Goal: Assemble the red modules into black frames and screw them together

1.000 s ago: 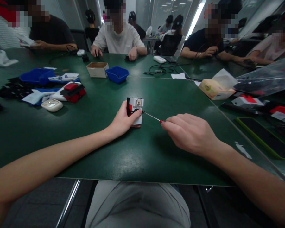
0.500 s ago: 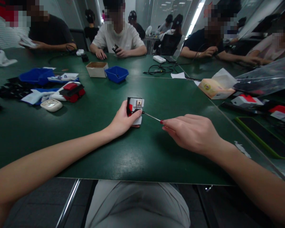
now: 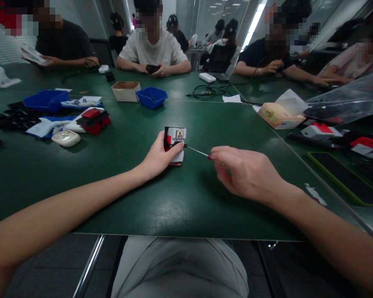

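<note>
My left hand (image 3: 160, 155) is closed around a small white, red and black device (image 3: 174, 133), its thumb lying across the front. A square metallic piece shows near the device's top. From the right, my right hand (image 3: 247, 167) grips a screwdriver (image 3: 197, 151) by its handle, which is mostly hidden in the fingers; a red collar shows at the fingertips. The thin metal shaft points left, and its end meets a small dark part at the device's right edge, beside my left thumb. Exactly how the tip sits there is too small to tell.
A cardboard box (image 3: 126, 92) and a blue bin (image 3: 152, 97) stand ahead on the green table (image 3: 127, 134). Gloves, a red-black block (image 3: 95, 121) and a pale oval case (image 3: 66, 138) lie left. A tissue box (image 3: 281, 116) and a green-edged black tray (image 3: 345, 178) are right. Several people sit around.
The fingers of my right hand have shifted and loosened a little on the screwdriver handle. My left hand keeps its hold. Across the table, a person has brought both hands together on a dark object.
</note>
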Demonstrator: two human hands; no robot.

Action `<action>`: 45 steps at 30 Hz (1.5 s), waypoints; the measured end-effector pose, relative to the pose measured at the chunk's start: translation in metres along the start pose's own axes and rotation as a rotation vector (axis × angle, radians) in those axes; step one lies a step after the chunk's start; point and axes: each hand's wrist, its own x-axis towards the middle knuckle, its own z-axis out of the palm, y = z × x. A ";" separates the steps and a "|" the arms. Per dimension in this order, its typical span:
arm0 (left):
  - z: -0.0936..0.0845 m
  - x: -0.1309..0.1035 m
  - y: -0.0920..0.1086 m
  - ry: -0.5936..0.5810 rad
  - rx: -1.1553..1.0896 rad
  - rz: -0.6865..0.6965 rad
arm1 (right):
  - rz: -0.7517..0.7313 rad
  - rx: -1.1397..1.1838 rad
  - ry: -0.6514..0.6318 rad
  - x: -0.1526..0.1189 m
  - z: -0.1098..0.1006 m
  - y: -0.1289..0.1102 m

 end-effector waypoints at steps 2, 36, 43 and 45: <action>0.000 0.000 0.000 -0.005 0.014 0.015 | -0.059 0.006 -0.003 -0.001 -0.001 0.001; -0.003 0.001 -0.001 -0.031 0.022 0.000 | -0.065 0.006 -0.087 -0.002 -0.005 0.007; -0.004 0.000 -0.003 -0.061 0.105 0.093 | 0.135 -0.110 0.021 -0.008 -0.002 0.013; -0.004 0.000 -0.002 -0.056 0.078 0.058 | 0.082 -0.060 0.010 -0.006 -0.001 0.013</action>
